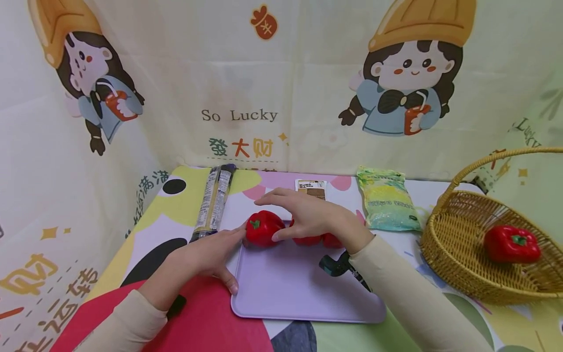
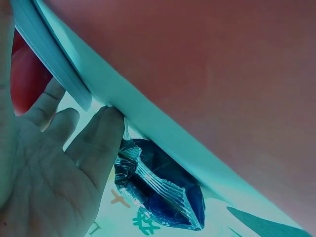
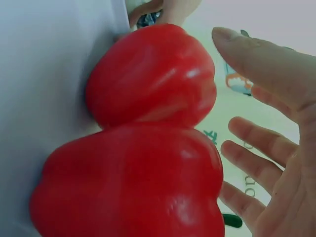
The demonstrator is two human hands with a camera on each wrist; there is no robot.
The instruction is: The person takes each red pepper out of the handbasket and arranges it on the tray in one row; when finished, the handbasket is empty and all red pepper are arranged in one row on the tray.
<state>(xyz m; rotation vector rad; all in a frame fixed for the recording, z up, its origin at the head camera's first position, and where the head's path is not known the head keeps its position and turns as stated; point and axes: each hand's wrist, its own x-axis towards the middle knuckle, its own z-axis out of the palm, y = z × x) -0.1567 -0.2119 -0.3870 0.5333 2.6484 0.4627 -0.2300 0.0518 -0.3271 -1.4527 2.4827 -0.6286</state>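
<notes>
Several red bell peppers lie along the far side of a lavender tray. My left hand is at the tray's left edge, its thumb beside the rim and its fingertips right at the leftmost pepper. In the left wrist view, that hand's fingers look extended past the tray's corner. Over the other peppers, my right hand hovers with spread fingers and partly hides them. Two peppers fill the right wrist view, an upper one and a lower one, with the hand's fingers apart beside them.
A wicker basket with one red bell pepper stands at the right. Behind the tray are a green-yellow bag and a small brown-and-white packet. A long clear-and-dark package lies at the back left.
</notes>
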